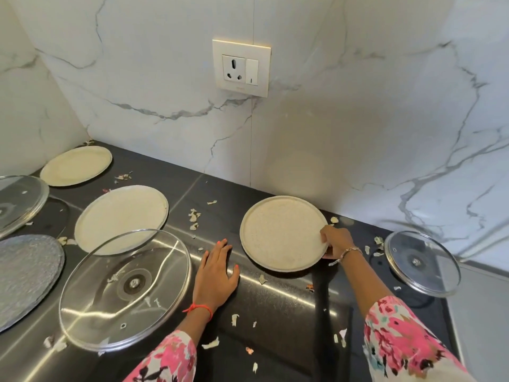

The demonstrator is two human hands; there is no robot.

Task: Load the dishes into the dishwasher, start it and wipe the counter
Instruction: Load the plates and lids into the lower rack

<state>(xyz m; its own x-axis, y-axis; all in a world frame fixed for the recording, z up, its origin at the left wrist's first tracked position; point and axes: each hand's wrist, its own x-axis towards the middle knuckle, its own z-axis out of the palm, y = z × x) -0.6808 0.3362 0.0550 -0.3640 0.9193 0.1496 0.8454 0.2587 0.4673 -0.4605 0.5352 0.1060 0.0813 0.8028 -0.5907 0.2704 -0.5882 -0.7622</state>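
Note:
A round cream plate [278,232] lies on the dark counter [275,304] near the marble wall. My right hand [337,242] grips its right rim, thumb on top and fingers curled under the edge. To the plate's left, my left hand [216,271] rests flat on the counter with fingers straight, holding nothing. Two more cream plates lie further left, one in the middle [124,216] and one at the back corner [75,165]. A large glass lid [125,289] overlaps the middle plate's front edge.
A smaller glass lid [422,261] lies at the right, another glass lid [19,202] at the far left, with a textured grey plate [24,277] below it. Food scraps [194,216] are strewn over the counter. A wall socket [241,67] sits above.

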